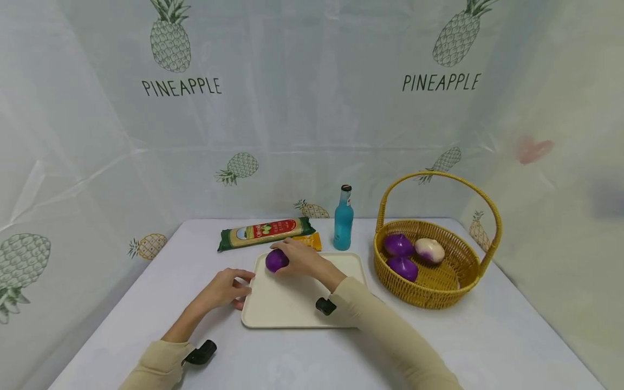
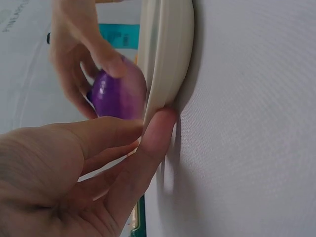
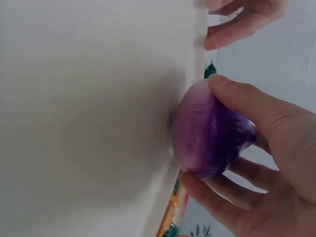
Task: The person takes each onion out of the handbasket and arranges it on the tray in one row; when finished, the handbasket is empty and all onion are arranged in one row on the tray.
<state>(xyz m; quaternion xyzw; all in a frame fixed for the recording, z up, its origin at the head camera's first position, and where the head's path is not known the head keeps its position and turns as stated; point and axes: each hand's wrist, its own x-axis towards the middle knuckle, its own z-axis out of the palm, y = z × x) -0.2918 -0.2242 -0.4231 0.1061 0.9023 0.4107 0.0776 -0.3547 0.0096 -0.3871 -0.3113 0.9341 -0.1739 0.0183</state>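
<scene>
In the head view my right hand [image 1: 303, 259] grips a purple onion [image 1: 277, 260] at the back left of a cream tray [image 1: 292, 303]. The right wrist view shows the thumb and fingertips around the onion [image 3: 210, 131], its pale base towards the tray surface and its pointed purple tip towards the palm. At the left rim of the tray is my left hand [image 1: 225, 290]; in the left wrist view its thumb and a finger pinch that rim [image 2: 170, 64]. Whether the onion touches the tray is hard to tell.
A wicker basket [image 1: 419, 295] with a tall handle stands on the right, holding several onions [image 1: 402, 268]. Behind the tray are a blue bottle [image 1: 343, 222], a green-ended pasta packet [image 1: 265, 233] and an orange packet [image 1: 313, 241]. A pineapple-print curtain [image 1: 292, 108] backs the white table [image 1: 273, 357].
</scene>
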